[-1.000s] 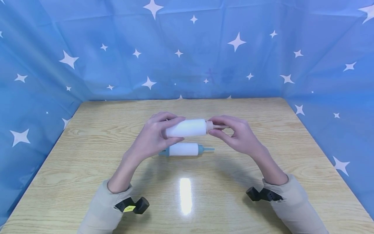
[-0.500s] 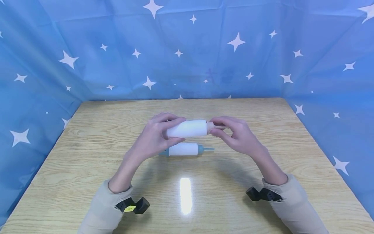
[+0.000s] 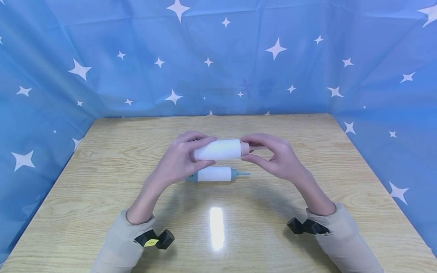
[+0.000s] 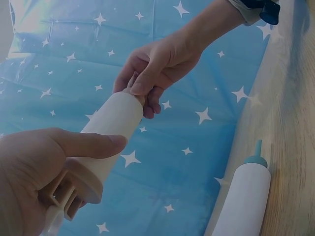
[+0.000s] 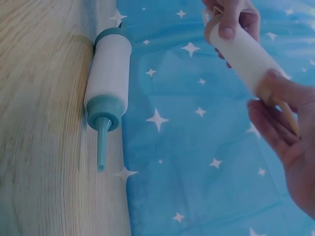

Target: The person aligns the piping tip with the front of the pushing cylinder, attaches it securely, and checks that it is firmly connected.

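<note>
My left hand (image 3: 181,155) grips the rear of a pink-and-white, syringe-like squeeze tube (image 3: 220,149), held level above the table. Its pale pink handle end (image 4: 84,178) shows below my left thumb in the left wrist view. My right hand (image 3: 280,156) pinches the pink collar (image 3: 245,148) at the front between thumb and fingers. From that collar a thin nozzle (image 5: 288,117) runs back beneath the palm. A second such tube (image 3: 214,174), white with teal ends, lies on the table nearer to me. My left fingers cover part of its rear in the head view.
Both tubes are over a wood-grain table (image 3: 259,231), which reflects a bright strip of light. A blue cloth (image 3: 218,76) with white stars hangs behind it and along both sides. Each sleeve carries a black wrist camera (image 3: 308,226).
The right thumb and fingers have shifted slightly left on the collar and spread a little wider around it. My left hand and the teal-ended tube stay in place.
</note>
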`<state>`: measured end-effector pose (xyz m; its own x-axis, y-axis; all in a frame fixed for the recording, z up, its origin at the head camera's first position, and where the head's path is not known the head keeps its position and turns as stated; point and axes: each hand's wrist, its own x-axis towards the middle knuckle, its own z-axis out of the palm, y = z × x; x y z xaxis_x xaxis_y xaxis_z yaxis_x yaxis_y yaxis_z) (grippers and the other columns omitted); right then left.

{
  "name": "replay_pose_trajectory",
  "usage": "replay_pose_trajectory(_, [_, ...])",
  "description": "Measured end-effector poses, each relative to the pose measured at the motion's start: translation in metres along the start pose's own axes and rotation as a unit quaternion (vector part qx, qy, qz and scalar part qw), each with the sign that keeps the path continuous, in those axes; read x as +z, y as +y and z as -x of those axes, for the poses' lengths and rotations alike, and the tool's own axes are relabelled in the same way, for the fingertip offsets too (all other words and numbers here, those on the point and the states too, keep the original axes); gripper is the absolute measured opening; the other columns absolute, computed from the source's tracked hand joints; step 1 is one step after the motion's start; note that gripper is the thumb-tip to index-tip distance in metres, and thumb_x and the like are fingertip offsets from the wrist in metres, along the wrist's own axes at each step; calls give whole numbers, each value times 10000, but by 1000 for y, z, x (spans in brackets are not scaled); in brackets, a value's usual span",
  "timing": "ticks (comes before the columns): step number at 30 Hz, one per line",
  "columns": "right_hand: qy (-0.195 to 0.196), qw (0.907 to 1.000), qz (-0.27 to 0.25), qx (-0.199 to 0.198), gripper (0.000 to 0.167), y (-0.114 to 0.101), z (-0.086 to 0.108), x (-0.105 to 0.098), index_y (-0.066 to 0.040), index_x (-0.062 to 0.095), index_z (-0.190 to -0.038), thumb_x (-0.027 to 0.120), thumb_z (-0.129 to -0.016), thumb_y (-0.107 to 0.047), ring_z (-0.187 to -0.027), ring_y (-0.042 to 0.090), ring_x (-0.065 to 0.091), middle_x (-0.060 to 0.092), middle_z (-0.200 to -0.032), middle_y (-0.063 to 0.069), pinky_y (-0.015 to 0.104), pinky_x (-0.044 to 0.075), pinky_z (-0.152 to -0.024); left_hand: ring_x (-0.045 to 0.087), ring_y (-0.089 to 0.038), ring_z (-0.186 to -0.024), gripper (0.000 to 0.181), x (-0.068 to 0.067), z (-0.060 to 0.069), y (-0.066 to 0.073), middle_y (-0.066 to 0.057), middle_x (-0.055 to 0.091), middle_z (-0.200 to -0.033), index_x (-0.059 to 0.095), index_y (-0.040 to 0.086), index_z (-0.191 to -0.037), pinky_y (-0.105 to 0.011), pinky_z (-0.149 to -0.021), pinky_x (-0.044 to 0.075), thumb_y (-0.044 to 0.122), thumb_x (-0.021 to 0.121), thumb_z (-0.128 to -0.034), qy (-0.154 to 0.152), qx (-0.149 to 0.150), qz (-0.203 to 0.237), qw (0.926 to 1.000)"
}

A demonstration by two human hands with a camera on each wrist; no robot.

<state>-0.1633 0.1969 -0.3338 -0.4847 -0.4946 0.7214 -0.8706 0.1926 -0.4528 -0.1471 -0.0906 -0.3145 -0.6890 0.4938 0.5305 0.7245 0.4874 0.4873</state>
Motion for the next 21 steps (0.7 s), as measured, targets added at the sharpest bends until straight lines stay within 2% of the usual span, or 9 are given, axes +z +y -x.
replay_pose_trajectory(4, [59,10000,21,-23,381,0,0,0,37,699,-1180,757,-923,-239,-972,198,719,725,-1110,147,273,569,-851,627,-283,-1070,520,0,0,0,-112,693,-1153,727,76,-1234,-445,-857,530,146,909,-752,20,30,11,10000])
replay_pose_trajectory(11, [105,9999,77,-39,448,0,0,2,47,710,-1153,702,-949,-352,-946,208,727,732,-1091,155,258,573,-828,633,-289,-1049,521,2,1,-1,-119,695,-1145,721,62,-1239,-436,-825,547,139,905,-758,5,111,-33,9999])
replay_pose_trajectory(21, [120,9999,66,-47,453,0,0,2,51,713,-1151,686,-960,-360,-932,197,730,731,-1091,166,248,574,-817,641,-290,-1043,509,3,0,-1,-114,703,-1135,724,61,-1233,-437,-822,542,143,901,-763,35,201,-58,9998])
